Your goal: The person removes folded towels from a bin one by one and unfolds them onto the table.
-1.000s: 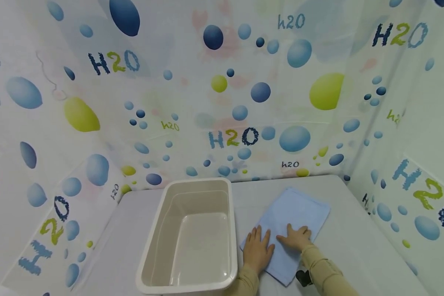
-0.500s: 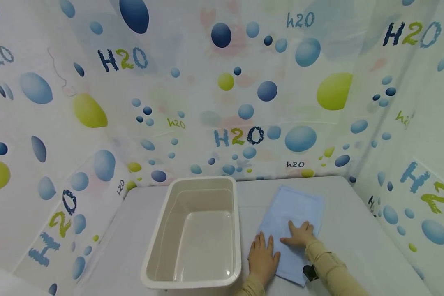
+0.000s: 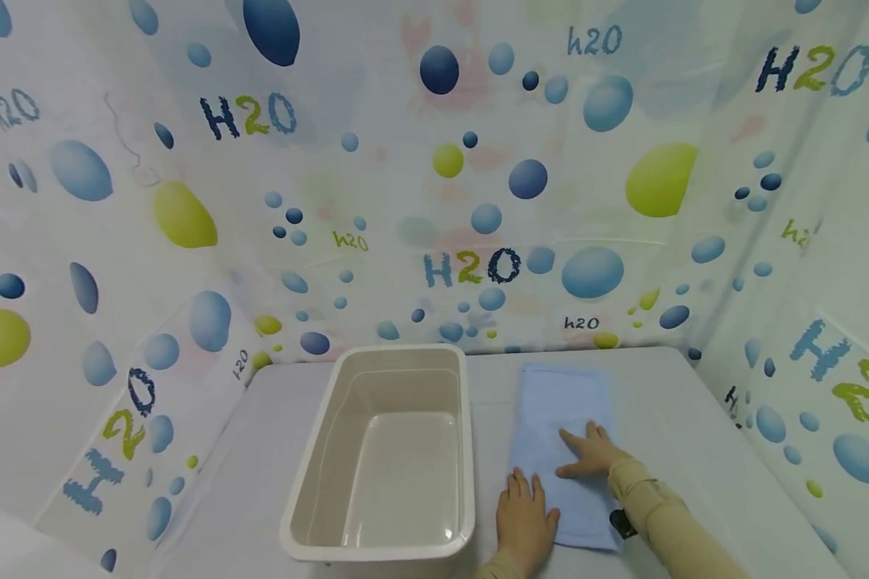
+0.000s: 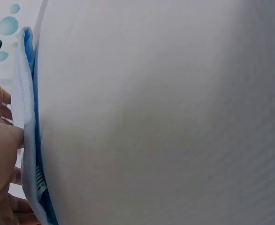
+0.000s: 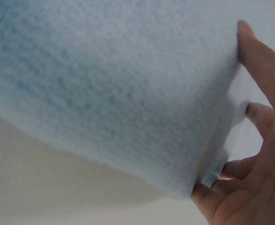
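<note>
A folded light-blue towel [image 3: 561, 394] lies flat on the table to the right of a beige basin, its long sides running roughly front to back. My left hand [image 3: 525, 519] rests on its near left corner with straight fingers. Spread fingers of my right hand [image 3: 592, 454] press on the towel's middle, near its right edge. In the left wrist view the towel's layered edge [image 4: 29, 140] shows beside the left hand [image 4: 1, 159], with a small label. The right wrist view has the right hand [image 5: 255, 154] with its fingertips touching the cloth [image 5: 128, 93].
The empty-looking beige plastic basin [image 3: 398, 474] stands left of the towel, close to the left hand. A white cloth covers the table [image 3: 666, 418]. A printed curtain [image 3: 376, 193] hangs behind and along both sides.
The towel has turned on the table, its far end swinging left, so it now lies nearly straight. Both hands have shifted along with it, still on the cloth. The head view has shifted slightly.
</note>
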Demonstrator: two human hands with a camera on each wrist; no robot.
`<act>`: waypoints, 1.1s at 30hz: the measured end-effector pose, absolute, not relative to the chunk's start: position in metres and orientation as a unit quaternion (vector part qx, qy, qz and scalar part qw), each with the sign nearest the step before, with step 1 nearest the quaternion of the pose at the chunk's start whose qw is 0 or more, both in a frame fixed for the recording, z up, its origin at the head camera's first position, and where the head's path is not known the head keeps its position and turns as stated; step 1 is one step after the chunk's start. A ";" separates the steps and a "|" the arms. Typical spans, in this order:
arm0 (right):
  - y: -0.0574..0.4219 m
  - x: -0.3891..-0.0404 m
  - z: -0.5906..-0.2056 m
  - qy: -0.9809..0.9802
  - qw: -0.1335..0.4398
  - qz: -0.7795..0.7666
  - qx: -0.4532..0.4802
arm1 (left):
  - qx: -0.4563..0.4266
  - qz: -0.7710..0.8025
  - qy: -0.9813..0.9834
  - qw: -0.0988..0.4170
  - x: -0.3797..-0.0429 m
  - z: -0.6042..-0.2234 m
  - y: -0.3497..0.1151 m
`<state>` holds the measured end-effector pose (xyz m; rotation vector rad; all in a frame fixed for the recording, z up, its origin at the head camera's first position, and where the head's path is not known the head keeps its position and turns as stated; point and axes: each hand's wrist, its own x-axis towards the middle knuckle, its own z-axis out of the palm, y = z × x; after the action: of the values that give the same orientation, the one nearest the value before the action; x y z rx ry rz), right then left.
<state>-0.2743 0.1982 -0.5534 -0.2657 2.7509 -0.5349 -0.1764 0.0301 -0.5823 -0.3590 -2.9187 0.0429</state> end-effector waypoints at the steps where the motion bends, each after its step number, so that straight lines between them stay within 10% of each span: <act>1: 0.198 -0.276 -0.553 0.964 0.162 -0.186 -0.097 | -0.121 0.012 -0.988 0.100 -0.176 -0.582 0.030; 33: 0.171 -0.290 -0.543 0.969 0.116 -0.154 -0.154 | -0.180 -0.085 -0.973 0.116 -0.164 -0.586 0.016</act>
<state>-0.2905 0.1711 -0.5431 -0.4507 2.8386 -0.4505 -0.1644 0.0163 -0.5861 -0.5281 -2.8507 -0.2496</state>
